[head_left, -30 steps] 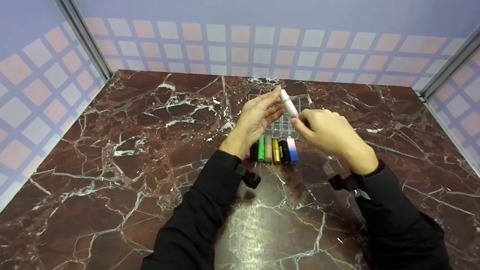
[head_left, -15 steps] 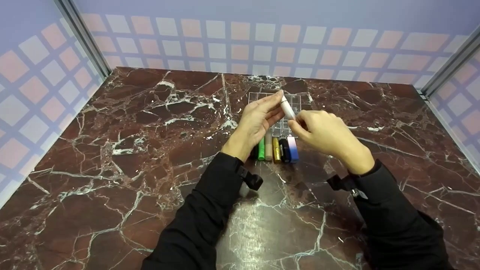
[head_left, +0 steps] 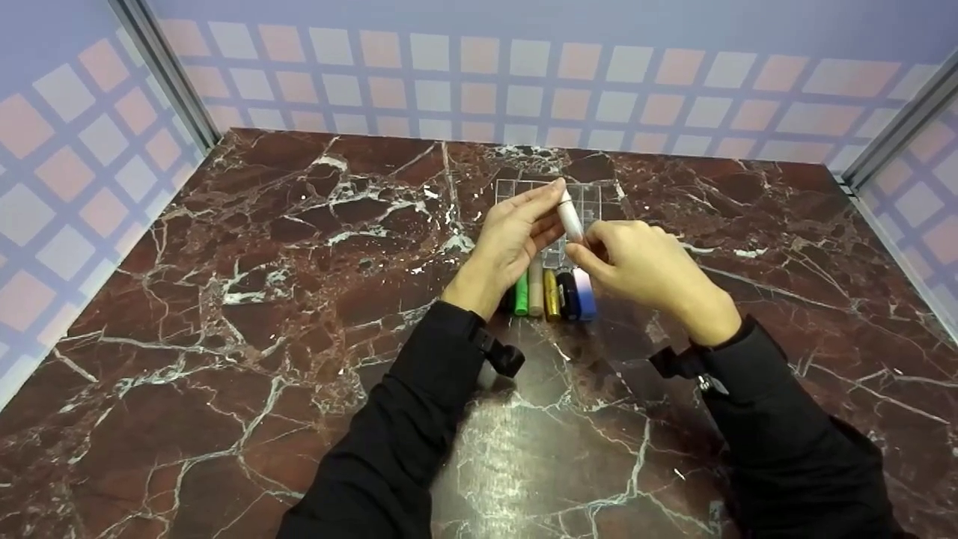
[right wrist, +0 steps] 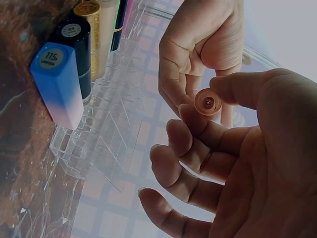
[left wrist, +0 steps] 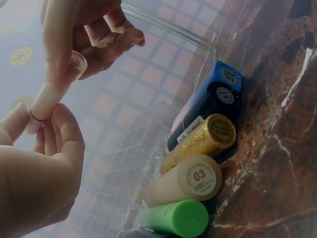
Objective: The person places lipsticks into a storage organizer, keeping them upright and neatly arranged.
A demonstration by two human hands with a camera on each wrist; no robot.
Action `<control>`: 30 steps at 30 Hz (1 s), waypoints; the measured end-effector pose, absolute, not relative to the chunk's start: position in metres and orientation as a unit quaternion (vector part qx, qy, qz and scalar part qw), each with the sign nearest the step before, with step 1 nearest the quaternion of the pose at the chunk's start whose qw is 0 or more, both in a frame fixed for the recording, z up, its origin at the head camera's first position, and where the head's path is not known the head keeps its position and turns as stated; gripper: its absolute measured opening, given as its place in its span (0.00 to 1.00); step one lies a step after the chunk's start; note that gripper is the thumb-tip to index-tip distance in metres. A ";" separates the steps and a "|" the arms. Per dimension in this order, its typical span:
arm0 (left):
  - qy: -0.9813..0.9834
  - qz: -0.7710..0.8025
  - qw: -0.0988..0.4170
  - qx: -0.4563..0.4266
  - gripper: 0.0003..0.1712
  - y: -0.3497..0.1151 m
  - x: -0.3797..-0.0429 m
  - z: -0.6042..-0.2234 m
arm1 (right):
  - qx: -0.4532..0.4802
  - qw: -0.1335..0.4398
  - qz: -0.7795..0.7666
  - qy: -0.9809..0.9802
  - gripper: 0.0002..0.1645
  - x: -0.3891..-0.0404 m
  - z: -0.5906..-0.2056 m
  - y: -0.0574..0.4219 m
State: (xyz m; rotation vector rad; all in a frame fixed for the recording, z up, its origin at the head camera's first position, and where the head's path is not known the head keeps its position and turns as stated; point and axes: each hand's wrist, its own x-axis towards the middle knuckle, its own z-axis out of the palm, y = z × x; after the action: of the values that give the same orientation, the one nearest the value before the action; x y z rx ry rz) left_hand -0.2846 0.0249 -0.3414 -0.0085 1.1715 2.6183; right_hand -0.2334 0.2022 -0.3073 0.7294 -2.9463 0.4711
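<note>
A slim white cosmetic tube (head_left: 570, 218) with a thin dark ring is held tilted above the table between both hands. My left hand (head_left: 513, 236) pinches its upper end, near the ring, as the left wrist view shows. My right hand (head_left: 644, 262) grips the lower end between thumb and fingers. In the right wrist view the tube's round peach-toned end (right wrist: 208, 102) faces the camera. Below the hands lies a row of cosmetic tubes: green (left wrist: 190, 218), beige marked 03 (left wrist: 195, 178), glittery gold (left wrist: 208, 139), black (left wrist: 218, 101) and square blue-and-pink (right wrist: 57, 82).
Behind the row, a clear compartmented organizer (head_left: 591, 193) stands on the dark red marble table (head_left: 224, 359), partly hidden by my hands. Dark and pink tubes (right wrist: 127, 17) lie at the row's far end in the right wrist view. Patterned panels (head_left: 479, 67) enclose the back and sides.
The right hand has shifted slightly left with the lower end of the tube, which stands a little steeper. The left hand has drawn closer around the upper end. The head view has tilted slightly down.
</note>
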 end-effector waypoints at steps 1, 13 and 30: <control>0.406 0.904 0.136 -0.001 0.03 0.025 -0.284 -0.341 | 0.237 0.035 0.153 -0.959 0.21 -0.234 -0.308 0.202; 0.418 0.900 0.124 -0.002 0.05 0.029 -0.284 -0.342 | 0.240 0.036 0.155 -0.958 0.21 -0.236 -0.311 0.206; 0.476 0.876 0.077 0.023 0.14 0.047 -0.295 -0.328 | 0.198 0.035 0.195 -0.960 0.20 -0.254 -0.319 0.214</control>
State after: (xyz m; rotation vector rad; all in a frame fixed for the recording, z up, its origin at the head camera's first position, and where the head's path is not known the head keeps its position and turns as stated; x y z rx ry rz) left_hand -0.2946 0.0466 -0.3280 0.0677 1.4257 2.6243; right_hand -0.2544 0.2137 -0.3187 0.6073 -2.9505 0.6005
